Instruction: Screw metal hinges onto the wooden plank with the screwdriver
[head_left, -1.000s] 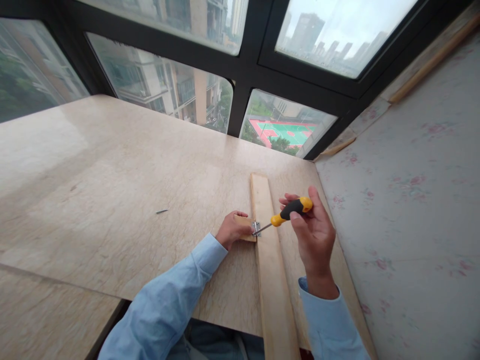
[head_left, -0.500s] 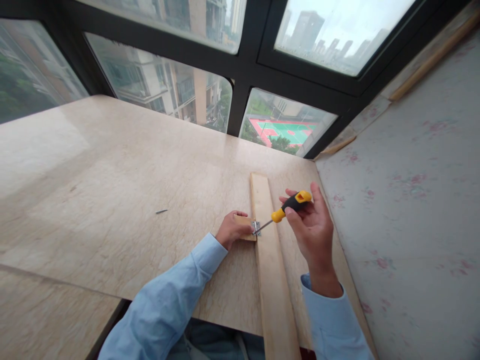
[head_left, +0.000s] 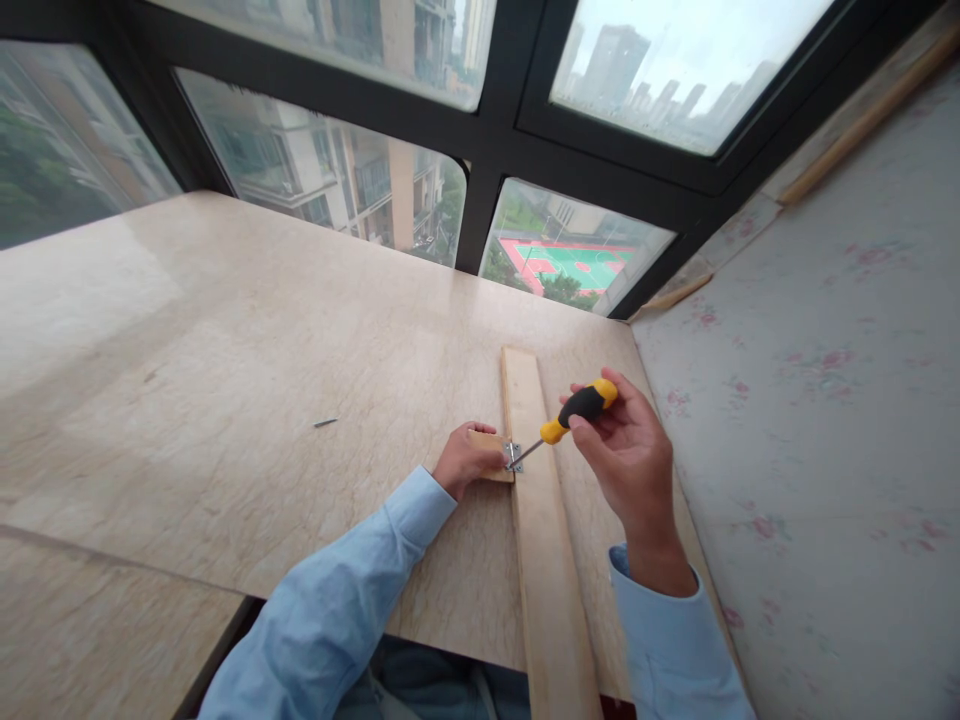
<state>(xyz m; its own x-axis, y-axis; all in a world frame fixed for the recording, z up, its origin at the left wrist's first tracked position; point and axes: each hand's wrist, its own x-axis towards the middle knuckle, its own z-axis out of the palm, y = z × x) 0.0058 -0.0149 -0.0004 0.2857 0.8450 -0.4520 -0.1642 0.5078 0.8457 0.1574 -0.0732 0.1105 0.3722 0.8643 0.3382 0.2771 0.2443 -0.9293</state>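
My right hand (head_left: 630, 445) is closed around the yellow and black handle of a screwdriver (head_left: 577, 411). The screwdriver slants down to the left, its tip at a small metal hinge (head_left: 513, 457). That hinge lies across the joint between a long wooden board (head_left: 546, 540) and a short wooden block (head_left: 491, 441). Closed on the block is my left hand (head_left: 466, 458), its fingertips close beside the hinge. Any screw under the tip is too small to make out.
A small thin metal piece (head_left: 325, 422) lies on the marble-patterned ledge (head_left: 247, 400) to the left. Dark-framed windows (head_left: 480, 140) rise behind the ledge. A flower-papered wall (head_left: 810, 450) stands close on the right.
The screwdriver handle has turned in my right hand, and the fingers have shifted around it. My left hand, the block and the board stay in place.
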